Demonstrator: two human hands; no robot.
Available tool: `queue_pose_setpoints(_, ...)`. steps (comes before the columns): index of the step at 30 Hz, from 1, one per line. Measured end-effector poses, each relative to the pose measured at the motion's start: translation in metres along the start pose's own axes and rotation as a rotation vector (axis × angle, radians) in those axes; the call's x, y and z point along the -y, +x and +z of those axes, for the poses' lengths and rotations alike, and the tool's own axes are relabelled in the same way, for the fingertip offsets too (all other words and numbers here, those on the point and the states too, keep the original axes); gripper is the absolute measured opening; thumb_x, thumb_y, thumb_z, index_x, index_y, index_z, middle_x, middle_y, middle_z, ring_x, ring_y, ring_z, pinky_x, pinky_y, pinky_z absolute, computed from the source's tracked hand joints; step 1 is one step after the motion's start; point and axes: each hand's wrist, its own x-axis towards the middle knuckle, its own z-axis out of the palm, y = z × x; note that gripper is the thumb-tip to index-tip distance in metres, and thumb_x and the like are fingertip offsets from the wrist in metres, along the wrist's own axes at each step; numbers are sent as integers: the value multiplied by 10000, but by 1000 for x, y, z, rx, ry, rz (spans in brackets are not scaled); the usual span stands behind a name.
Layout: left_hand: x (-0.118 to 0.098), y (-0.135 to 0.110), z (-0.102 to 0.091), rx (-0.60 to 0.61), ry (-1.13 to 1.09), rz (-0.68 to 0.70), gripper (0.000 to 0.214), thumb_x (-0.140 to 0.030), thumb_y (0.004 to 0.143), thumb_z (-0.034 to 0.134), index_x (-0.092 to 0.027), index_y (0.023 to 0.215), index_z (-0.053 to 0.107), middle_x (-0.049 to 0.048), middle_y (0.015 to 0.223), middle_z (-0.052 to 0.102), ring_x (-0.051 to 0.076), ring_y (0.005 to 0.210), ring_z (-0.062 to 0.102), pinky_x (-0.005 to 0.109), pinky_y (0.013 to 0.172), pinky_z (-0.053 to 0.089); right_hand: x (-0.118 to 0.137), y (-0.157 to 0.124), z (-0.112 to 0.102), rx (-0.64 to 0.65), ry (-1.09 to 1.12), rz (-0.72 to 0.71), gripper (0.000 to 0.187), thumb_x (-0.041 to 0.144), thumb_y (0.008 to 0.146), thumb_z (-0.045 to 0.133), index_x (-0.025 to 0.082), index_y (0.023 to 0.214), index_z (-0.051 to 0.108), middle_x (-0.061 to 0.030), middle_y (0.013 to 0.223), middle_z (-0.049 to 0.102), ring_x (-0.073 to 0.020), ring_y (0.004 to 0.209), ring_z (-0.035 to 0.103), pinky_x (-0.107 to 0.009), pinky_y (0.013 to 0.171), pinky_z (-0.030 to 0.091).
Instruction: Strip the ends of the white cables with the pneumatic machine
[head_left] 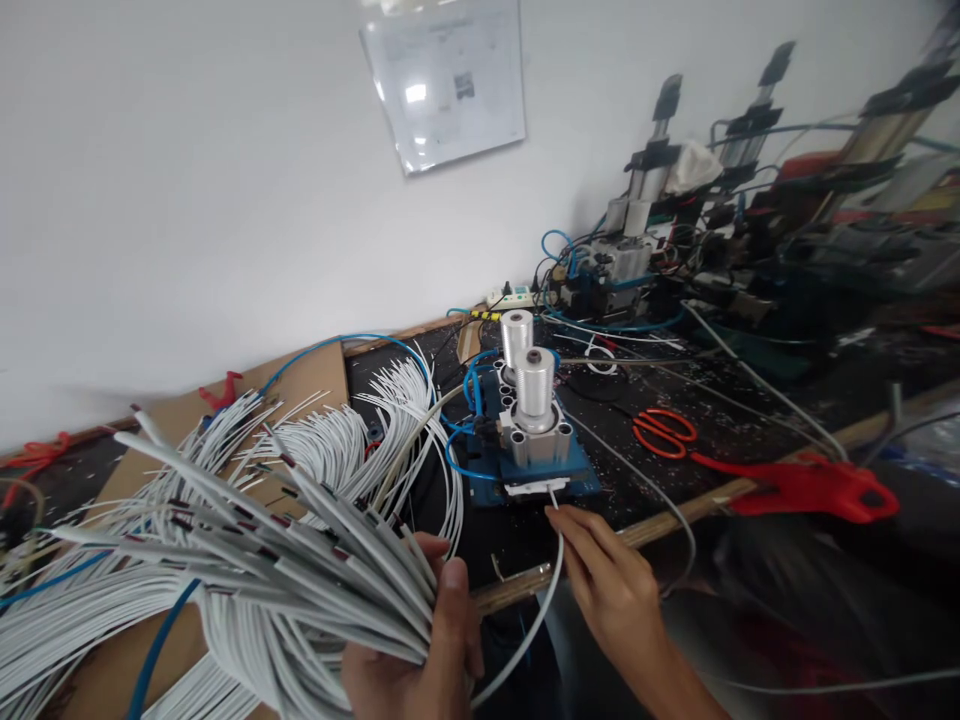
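Observation:
My left hand (pixel 431 650) is wrapped round a thick bundle of white cables (pixel 322 565), whose cut ends with dark tips fan out to the left. Between the fingertips of my right hand (pixel 607 575) is a single white cable (pixel 551 590), pinched close to its end. That end meets the white front slot of a small pneumatic press (pixel 534 440) with two silver cylinders on a blue base. How deep it sits in the slot I cannot tell. The rest of this cable curves down toward my left hand.
More white cable bundles (pixel 315 440) lie on cardboard (pixel 180 415) at left. Orange-handled scissors (pixel 664 432) and a red-handled tool (pixel 817 487) lie right of the press. Other presses (pixel 622 250) and a power strip (pixel 517 297) stand behind. A wooden strip (pixel 517 588) edges the bench.

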Motion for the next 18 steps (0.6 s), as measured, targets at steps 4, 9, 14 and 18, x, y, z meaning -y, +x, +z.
queue_pose_setpoints(4, 0, -2, -1, -5, 51, -24, 178, -288, 463, 573, -229, 628, 539, -105, 196, 397, 83, 137, 295, 159, 151, 211, -1, 0, 3, -3, -15, 4, 340, 56, 980, 503, 194, 1229, 689, -100, 1030, 792, -241, 904, 808, -308, 777, 698)
queue_pose_setpoints(9, -4, -3, -1, 37, 81, 4, 176, -292, 467, 574, -228, 624, 528, -102, 201, 401, 87, 136, 307, 160, 154, 219, -3, 0, 7, -7, -24, 9, 344, 73, 986, 513, 207, 1251, 686, -90, 1053, 791, -228, 921, 804, -298, 770, 691)
queue_pose_setpoints(14, -6, -2, -2, 63, 111, -33, 147, -286, 467, 571, -243, 599, 523, -102, 204, 403, 91, 134, 319, 162, 160, 225, -2, 3, 7, 1, -34, 5, 338, 41, 964, 517, 181, 1217, 692, -107, 1052, 792, -246, 912, 808, -314, 768, 696)
queue_pose_setpoints(18, -2, -3, -3, 59, 69, -52, 171, -295, 461, 577, -238, 615, 527, -101, 199, 404, 91, 137, 324, 161, 165, 223, -2, 2, 7, 0, -41, 4, 341, 47, 973, 507, 188, 1233, 679, -105, 1053, 789, -250, 914, 809, -325, 761, 700)
